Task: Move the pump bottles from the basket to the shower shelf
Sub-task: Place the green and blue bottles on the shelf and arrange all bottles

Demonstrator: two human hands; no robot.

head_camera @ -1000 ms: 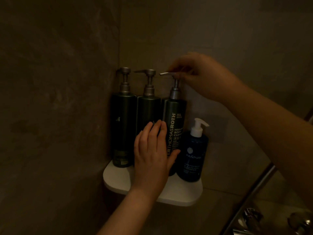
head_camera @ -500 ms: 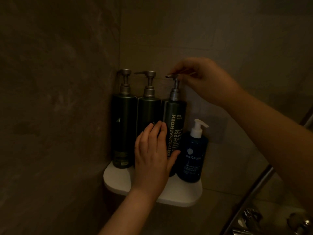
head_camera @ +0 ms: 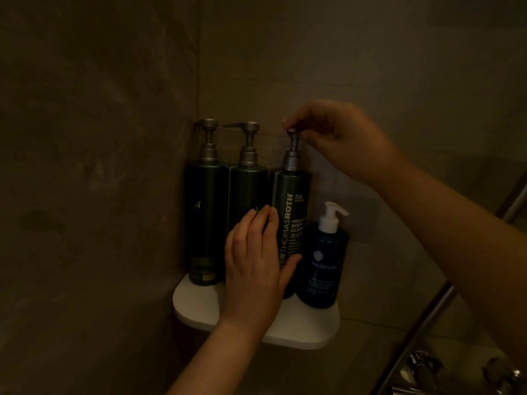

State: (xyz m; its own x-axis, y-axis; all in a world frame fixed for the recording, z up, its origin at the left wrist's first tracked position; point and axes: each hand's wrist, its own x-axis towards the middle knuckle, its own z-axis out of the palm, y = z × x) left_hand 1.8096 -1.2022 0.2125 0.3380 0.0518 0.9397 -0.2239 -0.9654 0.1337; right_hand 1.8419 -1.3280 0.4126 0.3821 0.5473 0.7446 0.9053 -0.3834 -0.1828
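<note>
Nearest me, the left hand [head_camera: 253, 269] clasps the tall dark-green lettered pump bottle [head_camera: 293, 189] between thumb and fingers, I think to keep it steady. It already stands on the white rounded corner shelf [head_camera: 196, 306], touching the small blue pump bottle [head_camera: 323, 269]. Farther up, the right hand [head_camera: 339, 138] pinches its grey metal pump head [head_camera: 293, 135] — probably to turn the nozzle.

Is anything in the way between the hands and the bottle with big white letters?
Nothing visible. The right hand pinches the pump head of the lettered bottle, the left hand holds its body, and it already stands on the white shelf.
</note>
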